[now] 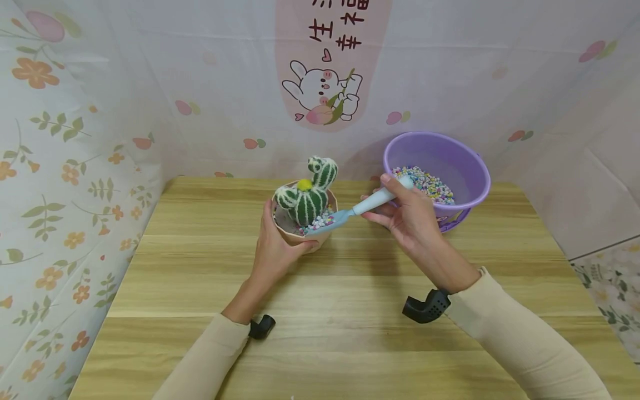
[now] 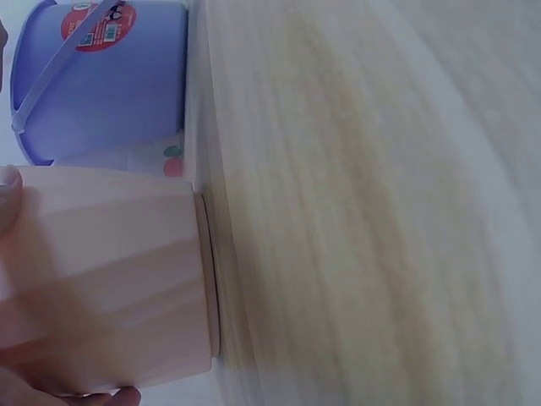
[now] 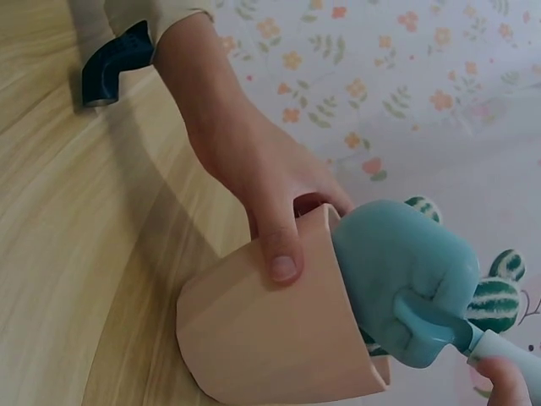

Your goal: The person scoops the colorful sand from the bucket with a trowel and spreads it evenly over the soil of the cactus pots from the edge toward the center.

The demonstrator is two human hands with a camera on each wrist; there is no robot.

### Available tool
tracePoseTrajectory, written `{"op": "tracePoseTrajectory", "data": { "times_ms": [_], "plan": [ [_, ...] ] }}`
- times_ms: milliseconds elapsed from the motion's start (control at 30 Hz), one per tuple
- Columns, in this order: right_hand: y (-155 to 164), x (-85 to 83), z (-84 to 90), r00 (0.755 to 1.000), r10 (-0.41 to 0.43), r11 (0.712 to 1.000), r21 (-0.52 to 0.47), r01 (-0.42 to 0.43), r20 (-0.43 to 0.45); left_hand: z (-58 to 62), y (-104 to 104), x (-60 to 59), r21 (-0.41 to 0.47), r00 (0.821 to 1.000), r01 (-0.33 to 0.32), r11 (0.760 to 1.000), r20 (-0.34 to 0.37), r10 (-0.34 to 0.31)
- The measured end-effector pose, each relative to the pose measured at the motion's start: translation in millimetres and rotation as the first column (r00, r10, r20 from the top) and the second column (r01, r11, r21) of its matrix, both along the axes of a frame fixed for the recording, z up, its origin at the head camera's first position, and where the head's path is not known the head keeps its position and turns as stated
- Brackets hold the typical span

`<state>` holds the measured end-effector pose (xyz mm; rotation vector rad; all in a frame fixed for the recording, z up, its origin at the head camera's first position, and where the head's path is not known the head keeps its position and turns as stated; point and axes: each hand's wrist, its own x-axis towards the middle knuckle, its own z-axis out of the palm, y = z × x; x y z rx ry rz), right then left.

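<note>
A peach flower pot stands on the table with a knitted-looking green and white cactus in it, a yellow tuft on top. My left hand grips the pot's side, thumb at the front and fingers around the left. In my right hand is the handle of a light blue garden trowel. Its blade lies over the pot's right rim, beside the cactus. Small multicoloured pebbles show on the blade and by the cactus's base. In the left wrist view the pot fills the left side.
A purple bucket partly filled with multicoloured pebbles stands at the back right, behind my right hand. The wooden table meets a patterned cloth at the back.
</note>
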<state>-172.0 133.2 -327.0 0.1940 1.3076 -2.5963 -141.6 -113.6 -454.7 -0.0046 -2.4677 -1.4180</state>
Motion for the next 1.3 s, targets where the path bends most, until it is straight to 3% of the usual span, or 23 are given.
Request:
{"op": "tracePoseTrajectory", "data": {
  "times_ms": [167, 433, 567, 967, 1300],
  "plan": [
    [-0.7, 0.0, -2.0, 1.000, -0.002, 1.000, -0.002, 0.002, 0.000, -0.5, -2.1, 0.1, 0.014, 1.000, 0.027, 1.000, 0.013, -0.027],
    [-1.4, -1.2, -2.5, 1.000, -0.002, 1.000, -0.017, 0.002, 0.019, 3.2, -18.2, -5.7, 0.074, 0.983, 0.175, 0.982, 0.032, -0.178],
    [-1.4, -1.9, -2.1, 0.999, -0.005, 1.000, -0.014, 0.006, 0.032, 4.5, -21.4, -7.4, 0.078, 0.975, 0.214, 0.974, 0.035, -0.217],
    [-2.1, -3.9, -3.1, 0.996, -0.013, 0.999, -0.038, 0.017, 0.088, 0.3, -14.4, -3.2, 0.043, 0.988, 0.147, 0.988, 0.032, -0.148],
    [-1.8, -6.6, -0.7, 0.994, -0.029, 0.998, -0.058, 0.036, 0.107, -0.4, -12.0, -4.1, 0.031, 0.991, 0.131, 0.991, 0.035, -0.132]
  ]
}}
